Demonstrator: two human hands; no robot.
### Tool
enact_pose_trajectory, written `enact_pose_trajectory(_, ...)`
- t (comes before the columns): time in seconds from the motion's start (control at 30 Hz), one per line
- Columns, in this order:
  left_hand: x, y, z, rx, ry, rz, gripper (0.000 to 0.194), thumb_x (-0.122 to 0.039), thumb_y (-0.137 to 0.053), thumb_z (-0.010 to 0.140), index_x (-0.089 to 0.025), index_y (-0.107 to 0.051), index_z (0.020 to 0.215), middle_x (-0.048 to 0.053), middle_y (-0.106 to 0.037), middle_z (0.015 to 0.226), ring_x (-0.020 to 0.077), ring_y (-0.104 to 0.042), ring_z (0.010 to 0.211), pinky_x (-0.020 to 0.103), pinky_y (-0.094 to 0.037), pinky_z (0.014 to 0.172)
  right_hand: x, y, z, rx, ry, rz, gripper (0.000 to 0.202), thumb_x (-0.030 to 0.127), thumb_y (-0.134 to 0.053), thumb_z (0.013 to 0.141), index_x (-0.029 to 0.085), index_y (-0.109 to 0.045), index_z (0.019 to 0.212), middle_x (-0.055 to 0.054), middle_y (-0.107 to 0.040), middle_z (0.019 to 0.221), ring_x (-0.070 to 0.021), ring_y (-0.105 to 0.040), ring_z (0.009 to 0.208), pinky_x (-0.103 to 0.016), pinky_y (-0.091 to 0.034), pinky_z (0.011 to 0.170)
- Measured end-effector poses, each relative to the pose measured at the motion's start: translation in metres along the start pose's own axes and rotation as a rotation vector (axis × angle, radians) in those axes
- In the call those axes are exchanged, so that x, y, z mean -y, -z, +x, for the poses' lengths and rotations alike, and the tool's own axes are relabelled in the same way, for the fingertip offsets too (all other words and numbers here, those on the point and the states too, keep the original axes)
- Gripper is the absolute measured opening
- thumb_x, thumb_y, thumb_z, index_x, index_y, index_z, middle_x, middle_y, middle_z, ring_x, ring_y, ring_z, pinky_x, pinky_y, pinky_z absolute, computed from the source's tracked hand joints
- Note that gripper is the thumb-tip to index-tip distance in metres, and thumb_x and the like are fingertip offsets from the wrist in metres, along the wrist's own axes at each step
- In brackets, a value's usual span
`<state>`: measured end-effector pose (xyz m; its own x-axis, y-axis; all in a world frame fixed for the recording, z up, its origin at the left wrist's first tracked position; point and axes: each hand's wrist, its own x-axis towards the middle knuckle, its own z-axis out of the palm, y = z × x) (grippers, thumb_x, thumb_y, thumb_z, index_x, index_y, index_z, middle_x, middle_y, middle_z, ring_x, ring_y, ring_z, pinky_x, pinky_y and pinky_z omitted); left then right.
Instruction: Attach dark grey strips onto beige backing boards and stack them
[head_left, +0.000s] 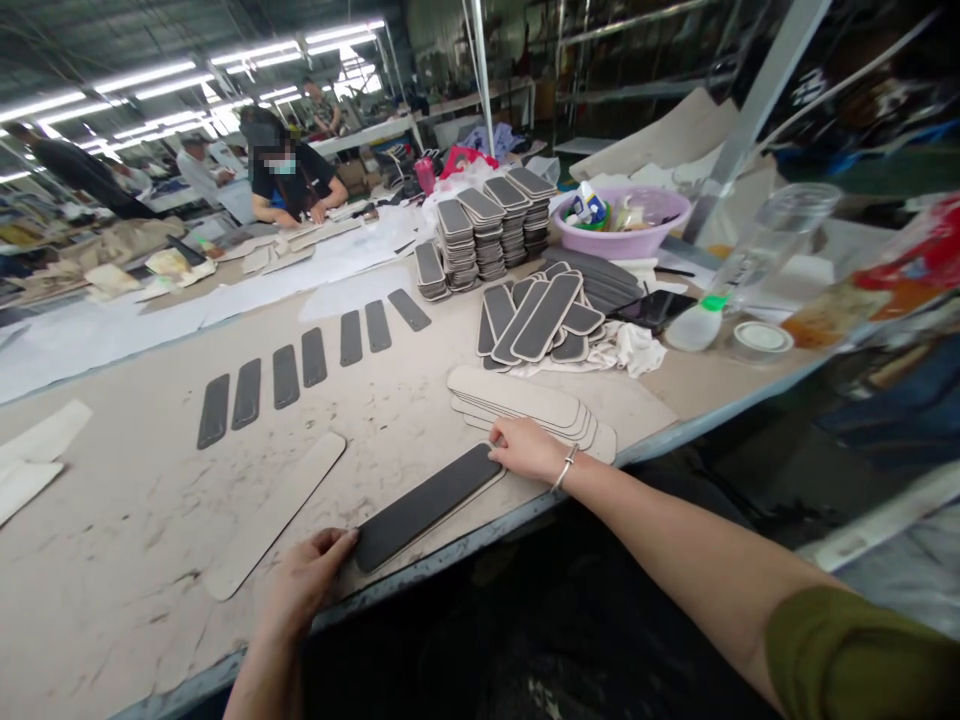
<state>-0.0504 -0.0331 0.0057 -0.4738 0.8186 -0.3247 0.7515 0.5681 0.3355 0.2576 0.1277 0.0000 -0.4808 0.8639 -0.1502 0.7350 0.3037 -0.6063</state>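
Black strip (429,505), ends pinched by left grip (306,568) and right grip (531,449) | beyond right grip: pile (549,316), apparently done | beyond left grip: seven strips (314,357), apparently pending

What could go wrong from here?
1. The dark strip lies close to the near edge of the table, with the left hand and right hand at its ends; a slip might send it over.
2. A pale margin shows along its near side, so if the layers aren't fixed, they may shift out of line.
3. The right hand is right beside the fanned pale pieces; a sideways move could scatter them.
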Motion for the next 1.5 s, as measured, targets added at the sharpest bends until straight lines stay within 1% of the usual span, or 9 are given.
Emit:
enact_pose_trajectory(0.07,-0.005,0.000,0.001,0.094,0.037,-0.068,0.038,-0.052,-0.042,0.074,-0.019,-0.061,0.069,-0.002,-0.060,0.056,0.0161,-0.057,0.060,0.024,-0.040,0.056,0.001,0.000,0.000,-0.005,-0.001,-0.028,0.016,0.027,-0.062,0.072,0.019,-0.062,0.086,-0.004,-0.066,0.082,-0.0167,-0.059,0.076,-0.025,-0.040,0.066)
enact_pose_trajectory(0.1,-0.008,0.000,0.001,0.114,0.060,-0.079,0.036,-0.050,-0.043,0.074,-0.020,-0.061,0.069,-0.002,-0.060,0.057,0.0167,-0.057,0.062,0.024,-0.040,0.058,0.002,0.000,0.000,-0.004,0.001,-0.041,0.015,0.026,-0.061,0.072,0.019,-0.062,0.086,-0.004,-0.066,0.081,-0.0167,-0.059,0.075,-0.025,-0.040,0.066)
enact_pose_trajectory(0.23,-0.016,0.003,-0.001,0.092,0.090,-0.007,0.033,-0.047,-0.045,0.075,-0.019,-0.062,0.070,-0.002,-0.060,0.057,0.0177,-0.058,0.064,0.025,-0.036,0.058,0.007,0.000,-0.002,0.010,0.019,-0.089,0.014,0.023,-0.057,0.073,0.018,-0.062,0.084,-0.004,-0.066,0.079,-0.0164,-0.059,0.072,-0.025,-0.039,0.065)
enact_pose_trajectory(0.47,-0.014,-0.001,-0.004,0.055,0.091,0.013,0.031,-0.046,-0.047,0.076,-0.019,-0.060,0.067,0.000,-0.057,0.054,0.0155,-0.055,0.060,0.024,-0.032,0.053,0.008,-0.002,0.000,0.018,0.009,-0.127,0.012,0.024,-0.057,0.072,0.019,-0.061,0.081,0.001,-0.066,0.072,-0.0139,-0.058,0.067,-0.023,-0.037,0.062)
enact_pose_trajectory(0.83,-0.019,-0.004,-0.003,0.026,0.075,0.089,0.031,-0.043,-0.042,0.081,-0.020,-0.060,0.071,0.006,-0.064,0.069,0.0197,-0.058,0.071,0.026,-0.035,0.059,0.010,-0.003,-0.001,0.046,0.012,-0.159,0.012,0.026,-0.055,0.073,0.020,-0.059,0.083,0.002,-0.065,0.069,-0.0139,-0.058,0.066,-0.023,-0.037,0.061)
enact_pose_trajectory(1.0,-0.023,-0.006,-0.005,0.015,0.090,0.136,0.033,-0.046,-0.041,0.080,-0.020,-0.060,0.071,0.007,-0.064,0.070,0.0218,-0.058,0.073,0.028,-0.035,0.059,0.011,-0.002,-0.002,0.056,0.017,-0.164,0.012,0.025,-0.055,0.073,0.020,-0.058,0.083,0.003,-0.065,0.067,-0.0135,-0.058,0.065,-0.023,-0.037,0.061)
enact_pose_trajectory(1.17,-0.024,-0.006,-0.005,0.010,0.094,0.200,0.036,-0.047,-0.038,0.081,-0.020,-0.059,0.073,0.008,-0.065,0.072,0.0235,-0.059,0.075,0.029,-0.036,0.060,0.011,-0.003,-0.003,0.027,0.025,-0.140,0.010,0.024,-0.056,0.073,0.020,-0.058,0.082,0.003,-0.064,0.068,-0.0131,-0.058,0.065,-0.023,-0.038,0.061)
enact_pose_trajectory(1.4,-0.024,-0.005,-0.001,0.057,0.077,0.245,0.039,-0.049,-0.033,0.081,-0.021,-0.059,0.074,0.009,-0.065,0.075,0.0252,-0.058,0.077,0.030,-0.037,0.063,0.003,-0.010,-0.003,-0.041,0.071,-0.105,0.010,0.020,-0.056,0.071,0.021,-0.057,0.081,0.004,-0.064,0.067,-0.0116,-0.058,0.063,-0.021,-0.038,0.062)
enact_pose_trajectory(1.5,-0.025,-0.003,-0.001,0.068,0.075,0.259,0.040,-0.049,-0.031,0.081,-0.021,-0.058,0.074,0.009,-0.065,0.076,0.0259,-0.058,0.078,0.030,-0.037,0.064,0.002,-0.012,-0.002,-0.047,0.072,-0.101,0.011,0.019,-0.056,0.071,0.020,-0.058,0.081,0.004,-0.063,0.066,-0.0117,-0.057,0.063,-0.021,-0.039,0.062)
